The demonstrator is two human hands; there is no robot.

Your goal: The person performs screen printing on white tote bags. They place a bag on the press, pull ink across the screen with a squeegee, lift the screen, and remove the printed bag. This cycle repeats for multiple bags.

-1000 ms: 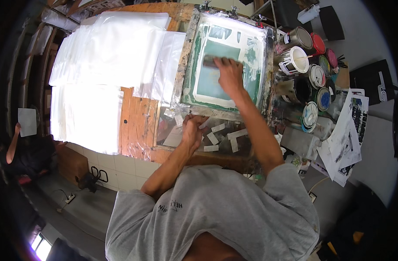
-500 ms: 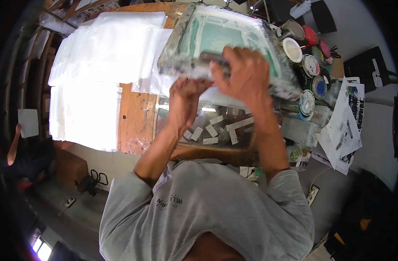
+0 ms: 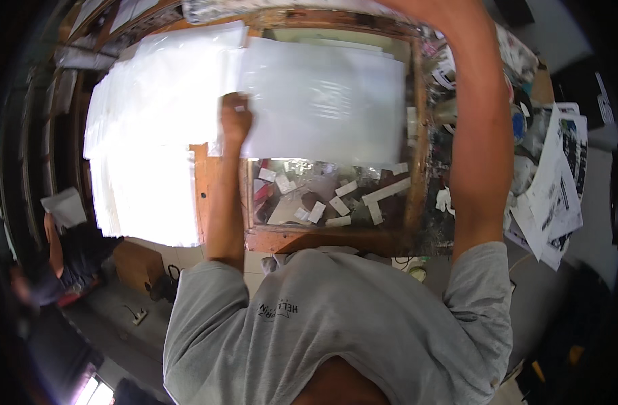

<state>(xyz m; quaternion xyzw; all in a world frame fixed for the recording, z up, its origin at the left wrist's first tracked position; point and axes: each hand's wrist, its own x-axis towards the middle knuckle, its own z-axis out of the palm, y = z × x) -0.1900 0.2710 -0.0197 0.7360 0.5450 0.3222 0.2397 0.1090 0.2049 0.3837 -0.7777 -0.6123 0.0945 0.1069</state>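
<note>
A translucent plastic sheet [image 3: 288,101] with a faint pale print lies over the glass-topped table [image 3: 255,241]. At its left edge, my left hand [image 3: 236,118] is closed, with its fingers curled in and seemingly pinching that edge. Beside the hand spreads a big overlapping pile of bright white plastic sheets [image 3: 153,94]. My right arm reaches far forward across the right side, and its hand is beyond the top of the picture. The edge of the screen printing frame [image 3: 255,8] shows at the far side, raised off the sheet.
Under the glass lie several small white blocks [image 3: 339,206]. Paint cans [image 3: 518,125] stand to the right, partly behind my arm, near loose printed papers [image 3: 548,182]. Shelves [image 3: 32,128] line the left side. Another person's hand [image 3: 49,221] holds a pale sheet at lower left.
The screen frame has swung up and away, uncovering the printed sheet. My right hand has moved forward out of view; my left hand has moved left to the sheet's edge.
</note>
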